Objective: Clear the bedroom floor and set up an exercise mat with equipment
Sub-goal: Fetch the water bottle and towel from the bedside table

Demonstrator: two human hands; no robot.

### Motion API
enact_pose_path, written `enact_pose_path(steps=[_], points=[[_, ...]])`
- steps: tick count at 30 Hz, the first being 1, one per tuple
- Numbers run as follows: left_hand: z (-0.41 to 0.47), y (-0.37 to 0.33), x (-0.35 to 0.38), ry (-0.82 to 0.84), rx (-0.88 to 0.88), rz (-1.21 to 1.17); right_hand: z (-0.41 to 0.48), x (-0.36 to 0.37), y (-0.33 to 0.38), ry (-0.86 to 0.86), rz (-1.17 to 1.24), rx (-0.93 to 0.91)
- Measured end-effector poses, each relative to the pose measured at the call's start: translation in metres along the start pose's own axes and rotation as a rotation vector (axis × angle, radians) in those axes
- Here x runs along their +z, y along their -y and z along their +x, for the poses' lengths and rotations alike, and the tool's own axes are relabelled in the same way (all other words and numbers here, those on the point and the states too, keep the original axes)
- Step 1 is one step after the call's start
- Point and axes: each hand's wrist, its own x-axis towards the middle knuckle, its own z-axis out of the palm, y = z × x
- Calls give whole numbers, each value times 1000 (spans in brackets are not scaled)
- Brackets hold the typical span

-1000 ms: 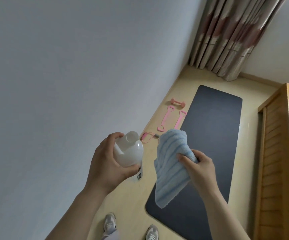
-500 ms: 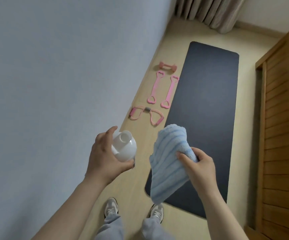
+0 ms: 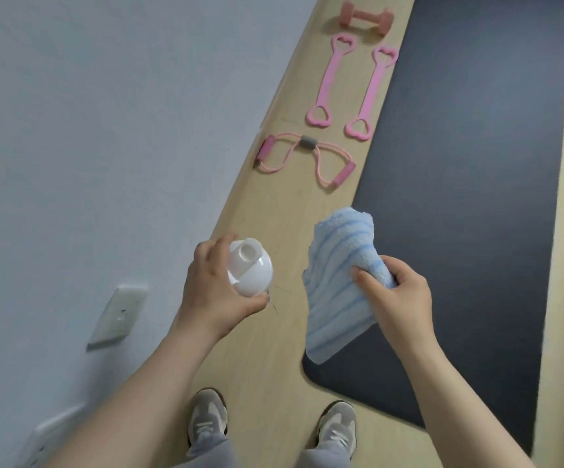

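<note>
Equipment placing seems to be the step in hand, since the mat (image 3: 476, 163) is already unrolled. Left hand (image 3: 213, 292) curls round a white bottle (image 3: 250, 271), held above the bare floor (image 3: 274, 231) by the wall. Ahead, a looped band (image 3: 308, 142), two pink straps (image 3: 330, 79) and a dumbbell (image 3: 366, 19) line the mat's left edge. Right hand (image 3: 399, 298) pinches a blue striped towel (image 3: 338, 282) that hangs over the mat's near corner. Next, bottle and towel probably want setting down near that row, which means crouching.

Dark mat (image 3: 476, 163) lies flat; pink dumbbell (image 3: 365, 19), 3 pink bands (image 3: 373, 92) alongside.
</note>
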Motion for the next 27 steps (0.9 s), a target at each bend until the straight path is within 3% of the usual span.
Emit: enact_pose_path(steps=[5, 15, 27], points=[[42, 63, 61, 8, 72, 29, 52, 53, -69, 9, -2, -86], [82, 136, 108, -30, 325, 61, 124, 100, -119, 18, 69, -394], [56, 158, 121, -6, 343, 63, 113, 113, -150, -15, 45, -316]])
